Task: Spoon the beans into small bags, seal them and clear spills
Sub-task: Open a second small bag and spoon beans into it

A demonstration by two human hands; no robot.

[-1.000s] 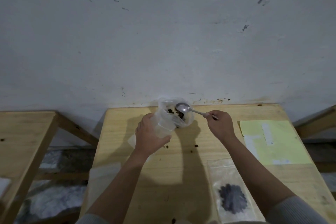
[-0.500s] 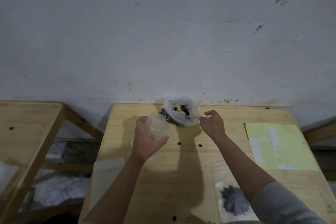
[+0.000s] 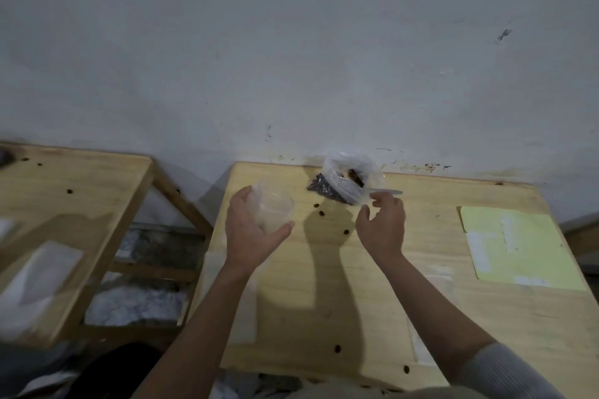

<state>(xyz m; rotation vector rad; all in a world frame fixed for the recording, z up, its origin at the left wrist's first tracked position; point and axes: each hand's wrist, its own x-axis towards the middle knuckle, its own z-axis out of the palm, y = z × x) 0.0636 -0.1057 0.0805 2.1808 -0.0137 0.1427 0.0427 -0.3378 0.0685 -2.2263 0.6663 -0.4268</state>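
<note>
A pale wooden table [image 3: 372,295] stands against a scuffed white wall [image 3: 291,42]. Nearest, at lower centre, two loose brown beans [image 3: 337,348] lie unswept. At right centre sits a yellow paper sheet [image 3: 518,249]. Mid-frame, the left hand [image 3: 249,233] grips a small clear plastic bag [image 3: 274,209], mouth open, apparently empty. The right hand [image 3: 384,227] is loosely curled, fingers apart; whether it touches the metal spoon handle [image 3: 387,192] cannot be told. More beans are scattered between the hands. Farthest, the clear supply bag of dark beans [image 3: 343,183] rests against the wall. Judgement: filling, sealing and clearing all remain for this bag.
</note>
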